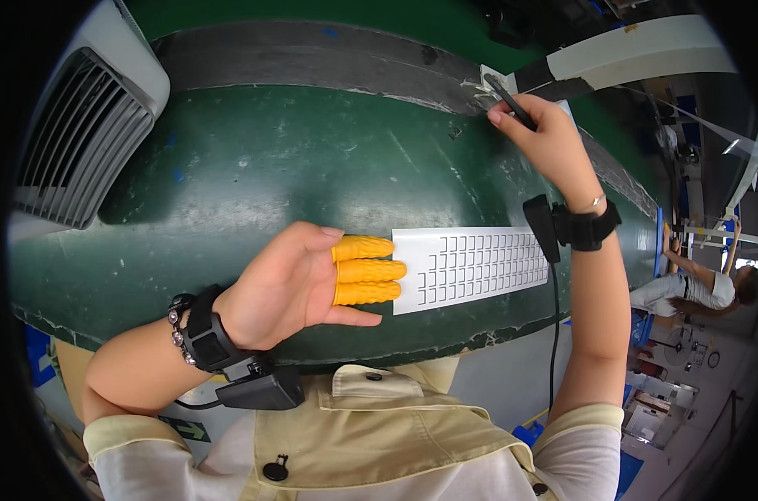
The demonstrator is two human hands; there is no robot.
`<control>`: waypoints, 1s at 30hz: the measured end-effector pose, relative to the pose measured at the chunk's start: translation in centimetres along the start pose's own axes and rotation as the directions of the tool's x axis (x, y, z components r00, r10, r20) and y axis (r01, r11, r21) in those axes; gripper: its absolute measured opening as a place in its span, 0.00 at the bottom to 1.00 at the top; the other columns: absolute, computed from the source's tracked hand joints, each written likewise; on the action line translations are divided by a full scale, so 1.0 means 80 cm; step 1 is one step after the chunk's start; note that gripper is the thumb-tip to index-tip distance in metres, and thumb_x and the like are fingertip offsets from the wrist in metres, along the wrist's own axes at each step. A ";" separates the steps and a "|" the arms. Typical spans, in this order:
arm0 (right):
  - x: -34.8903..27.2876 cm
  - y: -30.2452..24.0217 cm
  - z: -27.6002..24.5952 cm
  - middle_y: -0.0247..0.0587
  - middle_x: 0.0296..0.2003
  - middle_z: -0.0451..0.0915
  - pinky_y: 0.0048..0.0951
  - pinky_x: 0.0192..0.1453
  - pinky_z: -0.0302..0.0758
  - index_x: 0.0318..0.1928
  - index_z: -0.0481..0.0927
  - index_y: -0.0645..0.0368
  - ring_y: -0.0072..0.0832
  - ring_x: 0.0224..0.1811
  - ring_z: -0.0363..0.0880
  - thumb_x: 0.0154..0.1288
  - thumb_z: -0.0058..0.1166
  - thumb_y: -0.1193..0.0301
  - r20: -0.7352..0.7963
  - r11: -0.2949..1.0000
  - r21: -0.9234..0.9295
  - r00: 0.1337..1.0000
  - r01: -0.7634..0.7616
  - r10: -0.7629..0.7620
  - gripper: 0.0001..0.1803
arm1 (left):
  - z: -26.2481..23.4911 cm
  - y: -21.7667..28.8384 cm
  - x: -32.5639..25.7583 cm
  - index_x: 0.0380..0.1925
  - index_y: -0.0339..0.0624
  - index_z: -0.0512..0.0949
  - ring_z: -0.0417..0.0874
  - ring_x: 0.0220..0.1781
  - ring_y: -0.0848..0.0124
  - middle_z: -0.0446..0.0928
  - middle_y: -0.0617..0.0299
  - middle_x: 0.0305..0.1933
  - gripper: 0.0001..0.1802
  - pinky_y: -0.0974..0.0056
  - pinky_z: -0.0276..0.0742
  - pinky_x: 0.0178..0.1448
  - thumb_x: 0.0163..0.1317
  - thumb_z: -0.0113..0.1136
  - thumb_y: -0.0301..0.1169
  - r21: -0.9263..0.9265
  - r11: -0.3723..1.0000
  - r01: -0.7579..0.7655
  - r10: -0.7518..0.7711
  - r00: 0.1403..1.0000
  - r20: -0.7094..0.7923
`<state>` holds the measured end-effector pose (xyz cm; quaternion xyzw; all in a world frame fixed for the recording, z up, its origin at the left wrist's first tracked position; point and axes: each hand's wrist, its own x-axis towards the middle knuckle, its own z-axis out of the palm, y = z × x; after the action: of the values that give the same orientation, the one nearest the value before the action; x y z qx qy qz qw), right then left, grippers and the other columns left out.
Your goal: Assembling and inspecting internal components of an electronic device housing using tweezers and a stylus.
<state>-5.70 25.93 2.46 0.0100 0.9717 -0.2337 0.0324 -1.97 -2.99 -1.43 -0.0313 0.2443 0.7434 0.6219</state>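
Three things bug me about this setup, taking clock directions from the middle of the white sheet with the little outlined slots, which lies on the green desk right in front of me. First, over at 9 o'clock my left hand is palm up and spread fairly flat, the three fingers in yellow finger cots side by side, tips overlapping the sheet's near edge. Can't tell if they're actually pressing, and nothing's pinched there, so I reckon a bump could skate the sheet sideways. Second, around 1 o'clock my right hand is pinching a slim black tool by the small white piece at the desk's far border. Can't see if the tip touches it, but a loose pinch or a bad angle could make it slip. Third, the black cable off my right wrist box hangs down at 4 o'clock, just beside the sheet's edge, so a careless sweep of that arm might snag a corner and drag everything crooked.
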 end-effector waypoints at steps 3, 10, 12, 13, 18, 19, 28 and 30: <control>-0.031 -0.035 0.002 0.50 0.28 0.76 0.27 0.32 0.70 0.44 0.73 0.58 0.38 0.27 0.75 0.52 0.51 0.72 -0.001 0.996 -0.076 0.998 0.056 -0.056 0.16 | 0.000 -0.001 -0.001 0.53 0.32 0.58 0.65 0.55 0.63 0.64 0.51 0.54 0.31 0.56 0.60 0.57 0.55 0.35 0.45 0.027 1.000 -0.004 0.004 1.000 -0.009; -0.049 -0.043 0.018 0.50 0.35 0.75 0.27 0.37 0.69 0.53 0.66 0.51 0.42 0.30 0.74 0.53 0.51 0.70 0.188 0.972 -0.200 0.978 0.126 -0.088 0.24 | 0.003 -0.002 -0.001 0.53 0.32 0.58 0.66 0.54 0.62 0.64 0.50 0.53 0.29 0.57 0.63 0.55 0.56 0.35 0.43 0.064 0.998 -0.018 0.019 1.000 -0.008; -0.045 -0.033 0.011 0.50 0.38 0.75 0.26 0.39 0.69 0.54 0.65 0.51 0.42 0.32 0.74 0.54 0.51 0.69 0.196 0.976 -0.131 0.970 0.173 -0.145 0.25 | 0.001 -0.003 -0.002 0.53 0.32 0.58 0.67 0.54 0.62 0.64 0.50 0.53 0.29 0.57 0.64 0.55 0.56 0.35 0.43 0.082 0.996 -0.028 0.027 1.000 0.006; -0.042 -0.033 0.007 0.50 0.39 0.75 0.25 0.40 0.69 0.54 0.65 0.51 0.42 0.34 0.75 0.54 0.51 0.69 0.142 0.991 -0.054 0.983 0.125 -0.116 0.24 | -0.001 -0.001 -0.002 0.53 0.32 0.58 0.67 0.54 0.62 0.65 0.49 0.53 0.29 0.57 0.64 0.55 0.57 0.35 0.43 0.094 0.995 -0.043 0.042 0.999 0.015; -0.057 -0.041 0.007 0.51 0.39 0.75 0.29 0.37 0.70 0.54 0.65 0.49 0.39 0.33 0.75 0.53 0.51 0.67 0.094 0.972 -0.122 0.977 0.203 -0.192 0.25 | 0.006 -0.001 -0.003 0.54 0.32 0.57 0.67 0.54 0.58 0.63 0.45 0.54 0.32 0.57 0.66 0.54 0.55 0.35 0.45 0.137 0.988 -0.067 0.059 0.996 0.060; -0.059 -0.051 0.007 0.51 0.33 0.76 0.32 0.34 0.70 0.54 0.65 0.47 0.40 0.30 0.75 0.53 0.51 0.65 0.234 0.949 -0.269 0.967 0.163 -0.100 0.25 | 0.010 0.000 -0.005 0.55 0.31 0.55 0.67 0.55 0.55 0.61 0.41 0.55 0.34 0.56 0.66 0.54 0.54 0.36 0.47 0.161 0.984 -0.073 0.061 0.995 0.076; -0.145 -0.038 -0.054 0.44 0.23 0.70 0.31 0.36 0.65 0.24 0.70 0.63 0.37 0.29 0.69 0.58 0.42 0.70 -0.193 0.891 0.298 0.936 0.342 -0.295 0.10 | 0.050 -0.002 -0.018 0.53 0.33 0.57 0.69 0.52 0.51 0.66 0.41 0.50 0.31 0.53 0.68 0.51 0.54 0.38 0.45 0.351 0.909 -0.224 0.183 0.972 0.146; -0.178 -0.016 -0.051 0.38 0.23 0.70 0.27 0.36 0.65 0.24 0.70 0.61 0.29 0.27 0.67 0.60 0.40 0.71 -0.331 0.837 0.356 0.894 0.416 -0.303 0.10 | 0.082 0.022 -0.010 0.52 0.34 0.59 0.71 0.50 0.52 0.68 0.43 0.48 0.27 0.55 0.71 0.48 0.56 0.40 0.40 0.595 0.770 -0.232 0.232 0.970 0.077</control>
<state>8.23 26.61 7.65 -0.1366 0.8786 -0.4344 -0.1437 -1.75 -1.24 5.21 0.1969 0.4688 0.6988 0.5031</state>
